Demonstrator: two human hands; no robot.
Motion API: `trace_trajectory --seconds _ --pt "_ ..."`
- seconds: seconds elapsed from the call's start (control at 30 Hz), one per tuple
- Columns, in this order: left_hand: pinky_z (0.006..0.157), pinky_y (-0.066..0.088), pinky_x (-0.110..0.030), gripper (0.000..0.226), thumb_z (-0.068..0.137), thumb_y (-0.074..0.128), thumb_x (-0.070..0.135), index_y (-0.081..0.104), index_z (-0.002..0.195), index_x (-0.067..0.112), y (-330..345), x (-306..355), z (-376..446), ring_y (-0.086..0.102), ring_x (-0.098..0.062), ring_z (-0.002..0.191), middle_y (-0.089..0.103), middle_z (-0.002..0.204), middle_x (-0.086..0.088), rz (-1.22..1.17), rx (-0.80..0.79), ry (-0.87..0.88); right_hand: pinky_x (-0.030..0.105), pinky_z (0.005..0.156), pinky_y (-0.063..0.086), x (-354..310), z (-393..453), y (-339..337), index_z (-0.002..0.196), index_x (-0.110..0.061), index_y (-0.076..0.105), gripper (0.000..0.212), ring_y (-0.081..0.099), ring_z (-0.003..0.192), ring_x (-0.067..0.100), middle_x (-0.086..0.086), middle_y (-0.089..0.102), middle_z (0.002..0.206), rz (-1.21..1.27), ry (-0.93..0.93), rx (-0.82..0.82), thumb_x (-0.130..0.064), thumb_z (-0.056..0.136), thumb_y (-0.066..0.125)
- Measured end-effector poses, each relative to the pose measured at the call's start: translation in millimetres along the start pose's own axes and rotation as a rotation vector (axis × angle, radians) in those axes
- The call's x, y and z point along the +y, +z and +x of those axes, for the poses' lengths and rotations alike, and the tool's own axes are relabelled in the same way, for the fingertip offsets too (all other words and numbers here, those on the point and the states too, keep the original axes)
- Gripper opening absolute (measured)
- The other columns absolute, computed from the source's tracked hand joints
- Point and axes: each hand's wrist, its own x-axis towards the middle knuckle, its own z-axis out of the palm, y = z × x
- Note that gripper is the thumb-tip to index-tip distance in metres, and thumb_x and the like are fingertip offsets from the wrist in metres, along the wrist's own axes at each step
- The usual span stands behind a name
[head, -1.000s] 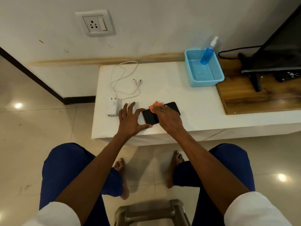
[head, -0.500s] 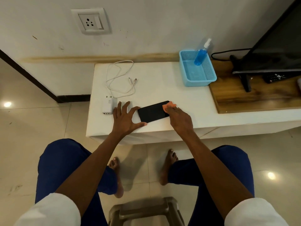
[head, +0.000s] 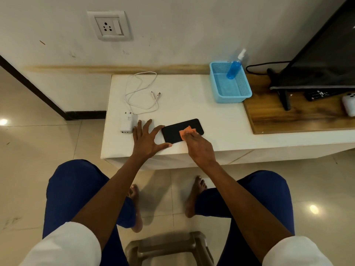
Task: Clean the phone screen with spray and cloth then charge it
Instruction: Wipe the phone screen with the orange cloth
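Observation:
A black phone (head: 172, 132) lies screen up near the front edge of the white table (head: 192, 104). My left hand (head: 147, 141) lies flat with fingers spread, its index finger and thumb bracing the phone's left end. My right hand (head: 199, 147) grips a small orange cloth (head: 187, 132) and presses it on the middle of the screen. A blue spray bottle (head: 234, 68) leans in the blue basket (head: 230, 96) at the table's back right. A white charger adapter (head: 127, 123) and its coiled white cable (head: 141, 96) lie left of the phone. A wall socket (head: 109, 25) sits above.
A wooden board (head: 288, 120) on the right carries a TV (head: 322, 60), a black remote (head: 322, 94) and a white object (head: 348, 105). A stool (head: 169, 248) stands between my knees on the tiled floor.
My right hand slid the cloth from the phone's left part to its right end, then back to the middle. My left hand kept bracing the phone's left end.

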Motion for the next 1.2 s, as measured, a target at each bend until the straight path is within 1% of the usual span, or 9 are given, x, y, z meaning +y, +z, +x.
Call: trace_trajectory --seconds 0.1,0.23,0.37,0.53,0.67,0.83,0.93,1.1,1.2 --pt "0.120 -0.002 -0.056 0.092 0.067 0.048 0.090 0.042 0.146 0.042 -0.8 0.0 -1.1 -0.003 -0.036 0.152 0.016 0.164 -0.006 0.018 -0.002 0.009 0.035 0.079 0.058 -19.2 0.9 10.0 0.117 -0.004 0.068 0.048 0.069 0.105 0.029 0.014 0.072 0.112 0.024 -0.130 0.026 -0.001 0.071 0.081" --pt "0.120 -0.001 -0.056 0.107 0.059 0.020 0.100 0.042 0.146 0.041 -2.2 0.1 -2.4 -0.003 -0.037 0.152 0.017 0.164 -0.007 0.003 0.021 0.024 0.038 0.096 0.051 -25.1 -1.7 16.8 0.124 -0.003 0.066 0.045 0.064 0.116 0.029 0.015 0.068 0.122 0.031 -0.211 -0.029 -0.002 0.079 0.074" --pt "0.120 -0.001 -0.056 0.097 0.063 0.038 0.093 0.043 0.145 0.041 -2.6 1.5 -2.8 -0.003 -0.036 0.152 0.018 0.164 -0.006 0.000 0.016 0.008 0.037 0.098 0.052 -17.8 -4.3 15.2 0.122 -0.005 0.067 0.045 0.065 0.115 0.026 0.013 0.069 0.122 0.002 -0.216 0.001 -0.001 0.078 0.075" --pt "0.120 -0.003 -0.056 0.085 0.070 0.058 0.083 0.041 0.144 0.045 0.5 -0.2 -0.7 -0.005 -0.035 0.152 0.016 0.164 -0.004 -0.018 -0.021 -0.005 0.038 0.087 0.056 3.0 -10.3 3.3 0.123 -0.006 0.066 0.048 0.068 0.109 0.029 0.013 0.069 0.120 -0.006 -0.053 0.048 0.000 0.077 0.075" --pt "0.120 -0.002 -0.056 0.083 0.070 0.059 0.082 0.041 0.143 0.045 0.9 -1.3 1.1 -0.004 -0.036 0.151 0.016 0.163 -0.004 -0.018 -0.021 -0.007 0.040 0.083 0.057 26.8 -9.8 -6.3 0.129 -0.012 0.060 0.044 0.066 0.111 0.028 0.010 0.067 0.126 -0.029 0.156 -0.047 -0.007 0.086 0.069" --pt "0.121 -0.002 -0.056 0.084 0.071 0.057 0.082 0.040 0.144 0.043 2.5 -2.5 3.4 -0.004 -0.036 0.152 0.015 0.164 -0.004 -0.005 -0.030 0.010 0.041 0.084 0.056 32.1 1.7 -4.5 0.132 -0.015 0.056 0.044 0.066 0.109 0.028 0.009 0.066 0.127 -0.003 0.261 -0.110 -0.010 0.090 0.066" --pt "0.120 -0.002 -0.055 0.084 0.071 0.056 0.082 0.040 0.144 0.043 4.6 -3.8 4.1 -0.003 -0.036 0.152 0.014 0.164 -0.004 0.008 -0.026 0.013 0.043 0.091 0.053 36.8 18.2 -3.0 0.137 -0.018 0.053 0.045 0.063 0.116 0.031 0.010 0.060 0.135 0.051 0.281 -0.123 -0.011 0.094 0.060" --pt "0.120 -0.002 -0.055 0.084 0.071 0.054 0.083 0.041 0.144 0.043 6.7 -5.1 5.0 -0.001 -0.036 0.152 0.016 0.164 -0.004 0.013 -0.011 0.021 0.042 0.094 0.051 44.1 44.5 0.7 0.137 -0.016 0.051 0.042 0.063 0.110 0.031 0.009 0.063 0.128 0.072 0.245 -0.173 -0.025 0.097 0.058" --pt "0.120 0.000 -0.055 0.085 0.070 0.054 0.084 0.043 0.143 0.042 7.4 -5.5 4.4 0.000 -0.037 0.152 0.018 0.163 -0.005 0.003 0.009 0.026 0.042 0.095 0.052 42.8 48.7 4.7 0.136 -0.017 0.052 0.040 0.063 0.112 0.031 0.008 0.063 0.129 0.087 0.242 -0.150 -0.025 0.097 0.056"
